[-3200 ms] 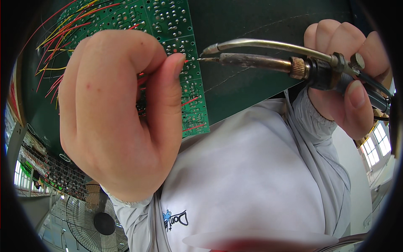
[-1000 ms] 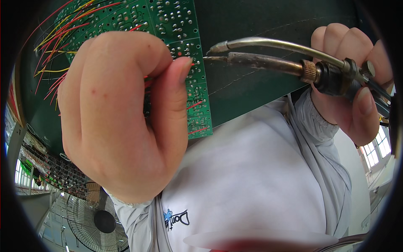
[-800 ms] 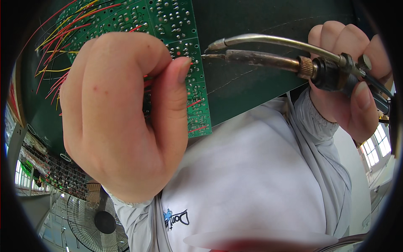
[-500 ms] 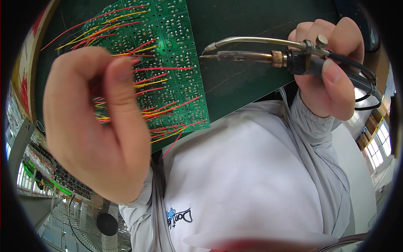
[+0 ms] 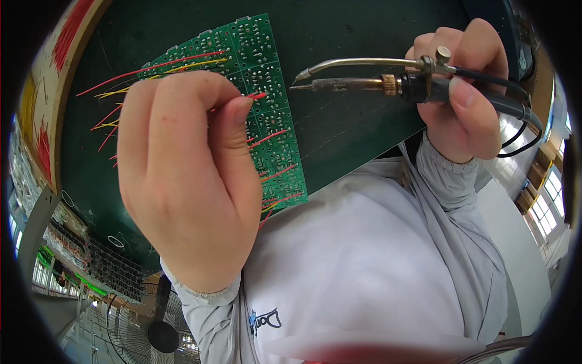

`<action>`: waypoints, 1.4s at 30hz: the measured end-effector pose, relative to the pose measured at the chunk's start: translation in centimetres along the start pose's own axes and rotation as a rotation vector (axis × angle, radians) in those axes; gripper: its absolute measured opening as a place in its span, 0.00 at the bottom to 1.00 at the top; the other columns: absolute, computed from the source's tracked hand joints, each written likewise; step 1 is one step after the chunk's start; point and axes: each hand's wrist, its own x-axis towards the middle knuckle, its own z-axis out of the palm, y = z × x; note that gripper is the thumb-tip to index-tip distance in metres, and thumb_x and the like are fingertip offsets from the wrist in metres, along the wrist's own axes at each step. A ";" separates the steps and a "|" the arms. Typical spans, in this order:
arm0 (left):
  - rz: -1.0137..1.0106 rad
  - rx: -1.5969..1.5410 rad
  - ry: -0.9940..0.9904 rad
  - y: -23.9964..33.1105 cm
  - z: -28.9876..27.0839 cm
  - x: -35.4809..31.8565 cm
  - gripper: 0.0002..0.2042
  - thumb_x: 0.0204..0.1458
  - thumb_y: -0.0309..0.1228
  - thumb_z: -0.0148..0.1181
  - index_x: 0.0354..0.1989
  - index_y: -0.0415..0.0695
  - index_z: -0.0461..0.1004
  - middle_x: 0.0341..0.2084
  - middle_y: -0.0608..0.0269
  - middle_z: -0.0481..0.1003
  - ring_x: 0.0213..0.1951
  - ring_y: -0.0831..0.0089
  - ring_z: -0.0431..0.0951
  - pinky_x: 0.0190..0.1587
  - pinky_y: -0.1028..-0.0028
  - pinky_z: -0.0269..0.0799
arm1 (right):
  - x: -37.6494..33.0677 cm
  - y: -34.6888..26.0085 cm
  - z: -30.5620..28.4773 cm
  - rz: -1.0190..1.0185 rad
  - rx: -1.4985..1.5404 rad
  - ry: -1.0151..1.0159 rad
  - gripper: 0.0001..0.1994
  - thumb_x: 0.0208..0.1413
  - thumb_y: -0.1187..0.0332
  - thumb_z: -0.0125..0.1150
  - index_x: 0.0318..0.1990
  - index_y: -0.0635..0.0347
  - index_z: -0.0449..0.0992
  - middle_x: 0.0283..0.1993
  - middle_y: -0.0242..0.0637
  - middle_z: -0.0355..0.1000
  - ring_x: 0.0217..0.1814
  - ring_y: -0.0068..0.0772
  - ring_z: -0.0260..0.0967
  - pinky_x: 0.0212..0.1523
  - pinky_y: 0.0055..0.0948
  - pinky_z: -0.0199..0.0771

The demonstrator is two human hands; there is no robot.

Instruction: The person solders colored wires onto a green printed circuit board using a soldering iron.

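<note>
Left hand (image 5: 185, 182) curled over the green circuit board (image 5: 267, 103), fingertips pinching a red wire (image 5: 256, 96), right hand (image 5: 464, 97) closed around a soldering iron (image 5: 364, 84), its tip pointing toward the left fingertips, just apart from the wire

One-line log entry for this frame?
left hand: pinching red wire over circuit board | right hand: gripping soldering iron | tip: clear of board
</note>
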 end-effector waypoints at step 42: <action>-0.036 -0.106 0.049 -0.8 1.4 0.1 0.08 0.61 0.29 0.65 0.33 0.40 0.74 0.26 0.67 0.73 0.28 0.74 0.69 0.33 0.76 0.64 | 0.1 -0.3 -3.3 0.010 -0.073 -0.179 0.13 0.51 0.63 0.59 0.37 0.49 0.59 0.28 0.34 0.62 0.26 0.25 0.56 0.28 0.26 0.58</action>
